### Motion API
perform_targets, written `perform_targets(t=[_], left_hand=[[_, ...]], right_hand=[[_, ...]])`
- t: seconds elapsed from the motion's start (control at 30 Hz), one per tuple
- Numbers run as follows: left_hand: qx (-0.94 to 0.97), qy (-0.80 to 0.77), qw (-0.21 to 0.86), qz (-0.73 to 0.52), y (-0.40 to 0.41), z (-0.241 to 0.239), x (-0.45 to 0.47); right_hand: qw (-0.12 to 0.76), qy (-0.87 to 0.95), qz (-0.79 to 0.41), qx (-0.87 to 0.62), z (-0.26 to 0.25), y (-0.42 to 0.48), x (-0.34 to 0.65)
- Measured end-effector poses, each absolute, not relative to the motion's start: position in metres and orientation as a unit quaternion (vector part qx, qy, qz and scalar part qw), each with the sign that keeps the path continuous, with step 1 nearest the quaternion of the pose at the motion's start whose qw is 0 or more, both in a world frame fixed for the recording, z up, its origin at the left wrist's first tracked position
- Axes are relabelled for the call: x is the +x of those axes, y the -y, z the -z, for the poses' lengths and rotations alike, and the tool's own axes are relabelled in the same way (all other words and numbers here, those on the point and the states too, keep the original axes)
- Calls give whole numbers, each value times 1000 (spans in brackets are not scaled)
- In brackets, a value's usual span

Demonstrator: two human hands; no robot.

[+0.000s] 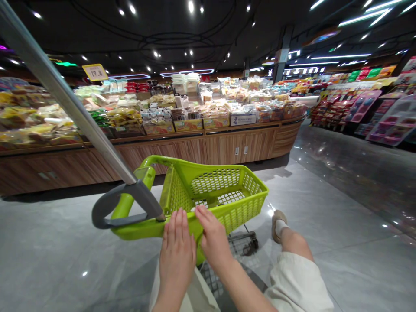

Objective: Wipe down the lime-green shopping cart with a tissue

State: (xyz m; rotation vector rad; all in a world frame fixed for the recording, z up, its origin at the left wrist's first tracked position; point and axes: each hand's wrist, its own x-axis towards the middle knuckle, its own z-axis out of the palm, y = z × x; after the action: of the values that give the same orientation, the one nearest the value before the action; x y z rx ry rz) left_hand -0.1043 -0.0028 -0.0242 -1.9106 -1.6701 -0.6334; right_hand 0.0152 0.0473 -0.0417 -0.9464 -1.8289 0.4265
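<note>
Green cart (234, 216) seen near wooden counter (185, 149); side rim (237, 202) met by left hand (177, 242), laid flat, nothing gripped, and right hand (212, 236), partly curled, grip cannot be told; contact made, remainder not shown

**Supermarket sales floor**

A wooden counter (222, 145) carries packaged goods (216, 108) up to its front edge; a price sign (95, 72) shows above its left part. A green shopping cart (183, 170), stocked racks (365, 106) beyond the counter's rounded right corner, and ceiling spotlights (190, 6) also mark a shop.
</note>
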Motion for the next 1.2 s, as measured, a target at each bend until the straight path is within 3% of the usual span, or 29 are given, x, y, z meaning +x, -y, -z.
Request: perform_targets(t=[0.2, 0.43, 0.8, 1.03, 1.2], left_hand=[[-705, 619, 260, 229, 5, 22, -103], [-699, 627, 247, 238, 5, 20, -100], [-703, 617, 251, 250, 3, 23, -102], [-702, 617, 252, 251, 2, 22, -103], [-707, 611, 259, 246, 0, 24, -105]], right_hand=[[470, 792, -170, -352, 38, -39, 9], [498, 704, -113, -493, 85, -76, 89], [496, 775, -171, -351, 30, -32, -8], [508, 706, -128, -477, 78, -76, 81], [496, 701, -147, -491, 55, -66, 45]])
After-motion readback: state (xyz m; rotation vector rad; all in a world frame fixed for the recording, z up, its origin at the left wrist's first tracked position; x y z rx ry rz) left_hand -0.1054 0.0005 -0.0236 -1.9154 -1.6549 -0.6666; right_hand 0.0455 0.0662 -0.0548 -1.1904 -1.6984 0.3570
